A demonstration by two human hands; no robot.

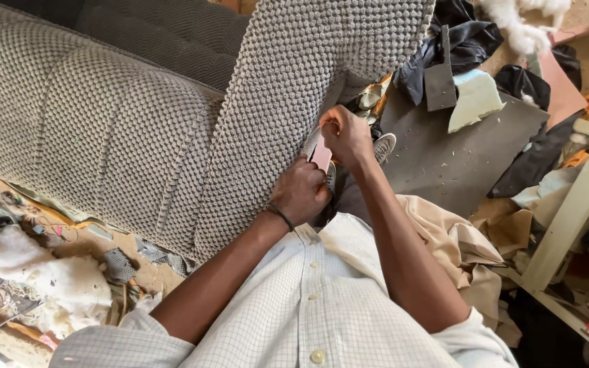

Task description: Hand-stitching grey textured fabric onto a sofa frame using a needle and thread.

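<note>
A grey knobbly fabric cover (288, 88) hangs over a padded sofa part (76, 116) in front of me. My left hand (300, 192), with a dark band at the wrist, grips the cover's lower edge. My right hand (346, 136) is closed just above it at the same edge. Between the two hands shows a small pink flat piece (322, 157), pinched by the fingers; which hand holds it I cannot tell. My shoes (384, 146) show below the hands.
White stuffing (49, 279) and scraps litter the floor at the left. A dark grey board (458, 157) with a pale foam piece (475, 99) lies at the right, beside black cloth (458, 41), tan fabric (465, 245) and a pale wooden frame (574, 211).
</note>
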